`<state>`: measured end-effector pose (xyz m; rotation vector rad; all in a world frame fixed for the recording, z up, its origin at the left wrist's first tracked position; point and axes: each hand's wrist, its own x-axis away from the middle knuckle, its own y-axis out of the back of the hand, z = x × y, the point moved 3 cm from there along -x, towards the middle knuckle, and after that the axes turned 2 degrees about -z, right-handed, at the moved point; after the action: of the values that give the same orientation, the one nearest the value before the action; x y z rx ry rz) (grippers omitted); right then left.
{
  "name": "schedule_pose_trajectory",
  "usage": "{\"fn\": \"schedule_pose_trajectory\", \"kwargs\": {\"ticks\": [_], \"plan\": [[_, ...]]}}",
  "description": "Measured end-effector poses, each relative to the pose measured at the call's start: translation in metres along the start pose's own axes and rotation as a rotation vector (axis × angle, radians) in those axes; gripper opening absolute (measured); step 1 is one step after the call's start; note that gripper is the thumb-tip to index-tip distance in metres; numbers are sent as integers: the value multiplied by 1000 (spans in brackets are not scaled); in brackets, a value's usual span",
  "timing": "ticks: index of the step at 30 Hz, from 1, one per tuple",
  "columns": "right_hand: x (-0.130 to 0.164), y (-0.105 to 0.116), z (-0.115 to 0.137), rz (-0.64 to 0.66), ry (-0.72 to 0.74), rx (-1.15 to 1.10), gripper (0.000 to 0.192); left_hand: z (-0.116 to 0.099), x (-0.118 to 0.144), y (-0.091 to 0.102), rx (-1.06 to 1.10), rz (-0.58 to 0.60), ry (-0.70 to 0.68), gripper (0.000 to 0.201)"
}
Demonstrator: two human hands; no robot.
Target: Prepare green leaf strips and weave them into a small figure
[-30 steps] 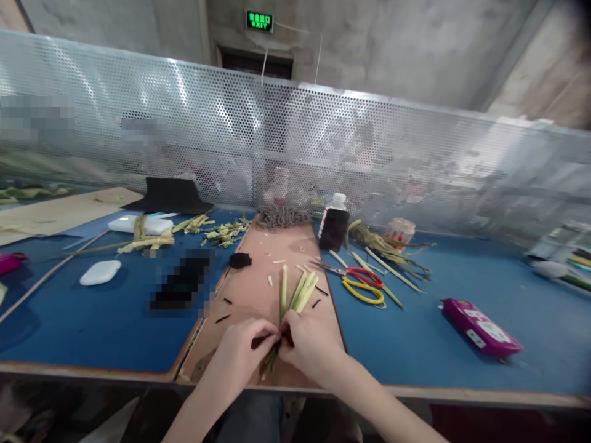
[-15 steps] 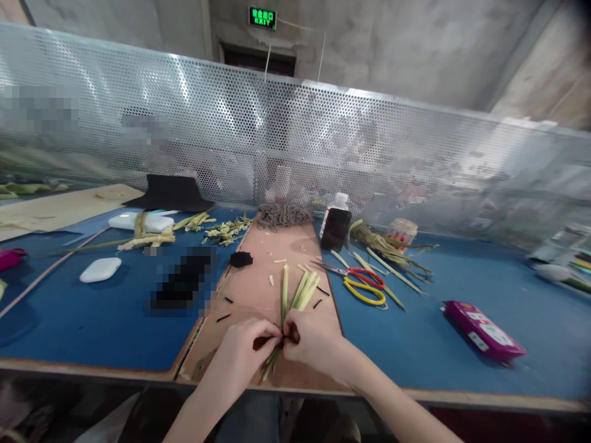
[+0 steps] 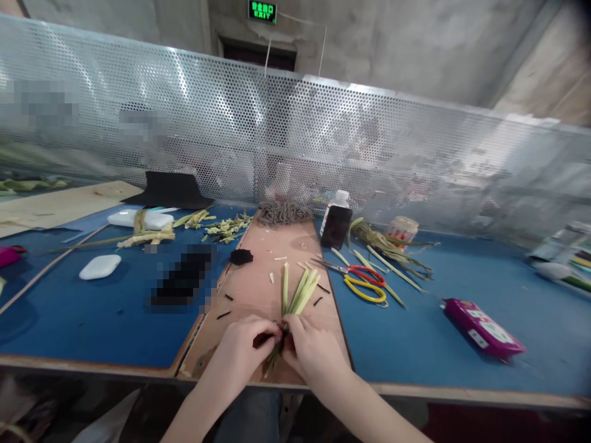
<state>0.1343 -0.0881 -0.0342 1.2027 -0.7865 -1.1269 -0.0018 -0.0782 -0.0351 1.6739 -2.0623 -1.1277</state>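
Note:
A bundle of pale green plant strips (image 3: 302, 292) rises from between my hands, its ends fanned out over the wooden board (image 3: 295, 246). My left hand (image 3: 252, 344) has thumb and forefinger pinched at the left of the bundle's narrow waist, where something small and dark shows. My right hand (image 3: 311, 347) is closed round the same waist from the right, thumb near the top. Darker green ends stick out below, between the hands. Short black pieces and pale scraps lie on the board around them. Exactly what the left fingertips pinch is too small to make out.
Scissors (image 3: 364, 283) with red and yellow handles lie right of the board, near loose strips and a bottle (image 3: 339, 212). Further right is a purple packet (image 3: 482, 327). A white case (image 3: 100, 267) and a dark blurred object (image 3: 184, 277) lie left. Perforated metal (image 3: 295, 135) stands behind.
My right hand has turned, its thumb now lying higher along the bundle and uncovering the dark waist. The left hand stays almost in place, still pinching.

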Motion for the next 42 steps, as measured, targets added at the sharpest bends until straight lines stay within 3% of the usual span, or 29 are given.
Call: {"fn": "schedule_pose_trajectory", "kwargs": {"ticks": [5, 12, 18, 22, 28, 42], "plan": [[5, -8, -2, -73, 77, -16, 25, 2, 0, -1, 3, -13, -7, 18], [1, -6, -9, -1, -61, -111, 21, 0, 0, -2, 28, -40, -51, 17], [-8, -7, -21, 5, -14, -374, 19, 0, -1, -3, 34, -50, -84, 16], [-13, 4, -27, 105, 52, -595, 11, 1, -1, -4, 41, -52, -87, 17], [-16, 13, -32, 333, 6, -759, 9, 0, -1, -3, 43, -40, -86, 16], [-11, 18, -32, 286, 2, -800, 6, 0, 0, -2, 39, -32, -57, 14]]}}
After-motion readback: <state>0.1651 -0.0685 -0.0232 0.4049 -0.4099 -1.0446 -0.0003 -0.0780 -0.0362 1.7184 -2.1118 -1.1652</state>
